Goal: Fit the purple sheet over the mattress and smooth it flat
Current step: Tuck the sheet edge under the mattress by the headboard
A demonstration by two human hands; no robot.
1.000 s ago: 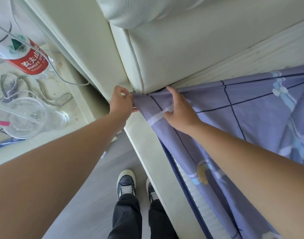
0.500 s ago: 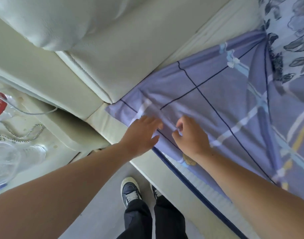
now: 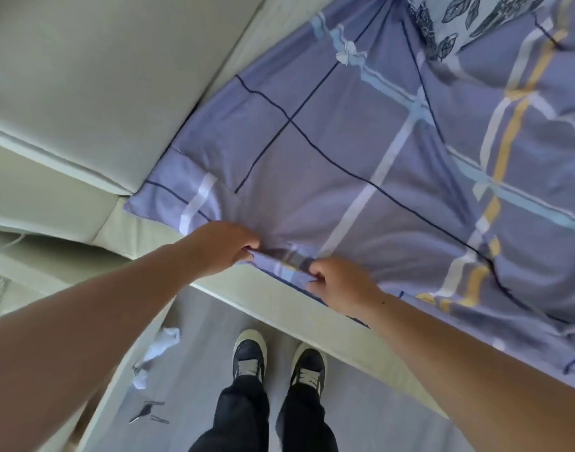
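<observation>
Along bed frame (image 3: pixel 312 321), left hand (image 3: pixel 221 247), right hand (image 3: pixel 341 285) pinch purple sheet (image 3: pixel 344 151).

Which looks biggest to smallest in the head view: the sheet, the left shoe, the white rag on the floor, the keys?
1. sheet, by far the largest.
2. left shoe and white rag: they look about alike, so I won't rank them.
3. keys, smallest.
</observation>
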